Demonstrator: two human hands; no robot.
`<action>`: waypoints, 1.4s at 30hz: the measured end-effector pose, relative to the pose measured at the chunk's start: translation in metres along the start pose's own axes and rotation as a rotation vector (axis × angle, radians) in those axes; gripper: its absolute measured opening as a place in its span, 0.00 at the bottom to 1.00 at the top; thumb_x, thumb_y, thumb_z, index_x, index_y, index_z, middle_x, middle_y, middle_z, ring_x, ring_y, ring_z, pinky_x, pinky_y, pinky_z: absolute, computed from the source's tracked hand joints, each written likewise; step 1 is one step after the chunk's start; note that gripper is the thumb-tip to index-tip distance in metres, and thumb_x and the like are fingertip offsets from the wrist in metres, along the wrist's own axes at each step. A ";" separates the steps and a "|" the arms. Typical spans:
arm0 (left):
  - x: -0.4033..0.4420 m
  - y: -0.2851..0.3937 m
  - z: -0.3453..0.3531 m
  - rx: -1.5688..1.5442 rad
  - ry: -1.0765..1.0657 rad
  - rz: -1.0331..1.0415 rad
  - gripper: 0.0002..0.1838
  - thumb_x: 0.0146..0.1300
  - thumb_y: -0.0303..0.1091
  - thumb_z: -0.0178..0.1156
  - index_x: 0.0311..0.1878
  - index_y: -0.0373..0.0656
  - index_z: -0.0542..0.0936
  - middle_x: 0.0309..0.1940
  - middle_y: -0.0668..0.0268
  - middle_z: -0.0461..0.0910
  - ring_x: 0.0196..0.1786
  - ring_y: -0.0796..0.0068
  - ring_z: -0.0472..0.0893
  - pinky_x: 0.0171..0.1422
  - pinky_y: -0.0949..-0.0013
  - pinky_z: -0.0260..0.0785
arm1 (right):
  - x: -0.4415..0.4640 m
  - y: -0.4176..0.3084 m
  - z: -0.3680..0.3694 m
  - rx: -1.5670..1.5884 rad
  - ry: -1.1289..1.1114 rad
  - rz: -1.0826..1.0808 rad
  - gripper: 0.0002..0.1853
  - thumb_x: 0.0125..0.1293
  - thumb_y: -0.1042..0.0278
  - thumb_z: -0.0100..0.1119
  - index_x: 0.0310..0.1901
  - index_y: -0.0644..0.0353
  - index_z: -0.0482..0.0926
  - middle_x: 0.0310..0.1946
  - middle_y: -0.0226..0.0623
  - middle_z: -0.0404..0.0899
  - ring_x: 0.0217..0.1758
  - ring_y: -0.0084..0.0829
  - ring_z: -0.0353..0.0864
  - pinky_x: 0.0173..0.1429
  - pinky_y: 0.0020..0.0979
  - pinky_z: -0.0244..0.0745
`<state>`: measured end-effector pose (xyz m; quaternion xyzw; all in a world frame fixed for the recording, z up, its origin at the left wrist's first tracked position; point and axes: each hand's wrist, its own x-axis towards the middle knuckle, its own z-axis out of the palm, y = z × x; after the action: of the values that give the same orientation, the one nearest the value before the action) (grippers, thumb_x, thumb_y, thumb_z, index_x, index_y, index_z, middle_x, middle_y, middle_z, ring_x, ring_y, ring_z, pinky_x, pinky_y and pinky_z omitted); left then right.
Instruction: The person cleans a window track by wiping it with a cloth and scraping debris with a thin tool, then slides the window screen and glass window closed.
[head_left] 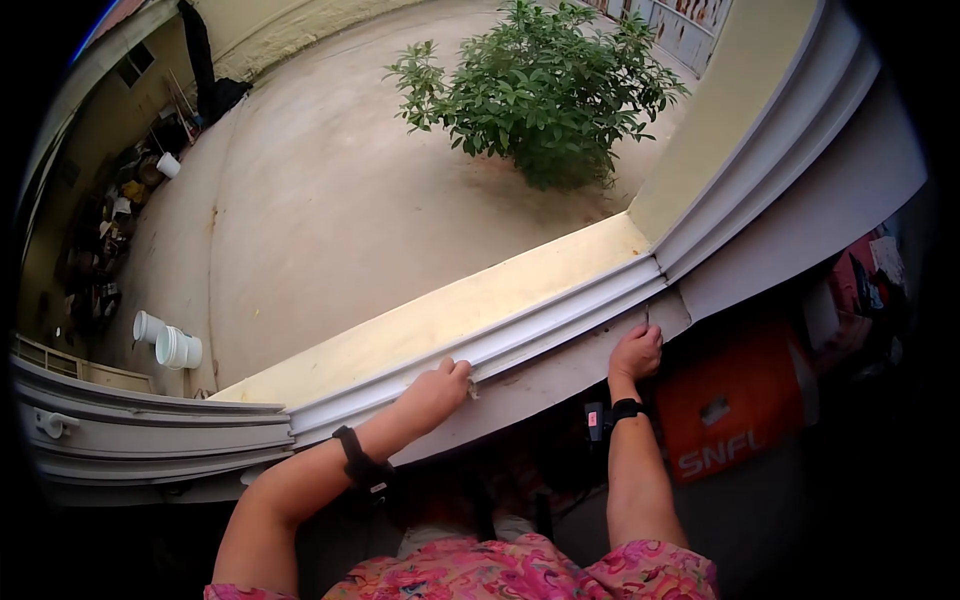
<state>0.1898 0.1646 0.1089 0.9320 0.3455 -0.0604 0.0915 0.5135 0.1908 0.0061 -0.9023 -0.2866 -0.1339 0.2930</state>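
Note:
A white window track (520, 335) runs along the sill of an open window. My left hand (437, 393) is closed at the inner edge of the track, with a small bit of pale, crumpled material (473, 388) showing under its fingers. Further right, my right hand (636, 352) is pinched around a thin dark object (647, 314), whose tip points up near the track's right corner. Below the track lies the pale inner sill (530, 385), with dark specks on it.
Outside are a leafy green bush (550, 95), white buckets (178, 348) and a heap of items along the left wall. Sliding window panels (160, 430) stand at the left. An orange bag (725, 400) lies below the sill at the right.

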 end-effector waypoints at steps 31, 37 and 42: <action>-0.145 -0.008 0.055 -0.030 0.417 -0.946 0.05 0.48 0.25 0.55 0.30 0.36 0.78 0.30 0.59 0.73 0.37 0.59 0.71 0.41 0.61 0.66 | 0.002 -0.002 -0.005 -0.100 -0.072 0.016 0.12 0.64 0.59 0.46 0.35 0.59 0.73 0.35 0.44 0.78 0.37 0.49 0.78 0.39 0.46 0.73; -0.120 0.002 0.044 -0.055 0.249 -0.956 0.05 0.45 0.26 0.56 0.27 0.38 0.79 0.34 0.60 0.73 0.41 0.59 0.70 0.42 0.59 0.63 | 0.002 -0.004 -0.004 -0.098 -0.058 0.012 0.12 0.64 0.59 0.46 0.34 0.59 0.73 0.34 0.45 0.78 0.36 0.49 0.78 0.38 0.47 0.72; -0.066 0.016 0.041 -0.024 0.236 -0.835 0.05 0.46 0.27 0.56 0.24 0.38 0.79 0.31 0.59 0.74 0.40 0.60 0.72 0.39 0.62 0.66 | 0.003 -0.002 -0.002 -0.122 -0.057 0.014 0.12 0.64 0.59 0.45 0.33 0.59 0.72 0.33 0.45 0.78 0.35 0.49 0.78 0.37 0.47 0.72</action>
<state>0.1482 0.1023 0.0826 0.7117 0.7016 0.0189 0.0301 0.5142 0.1921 0.0103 -0.9239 -0.2797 -0.1235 0.2302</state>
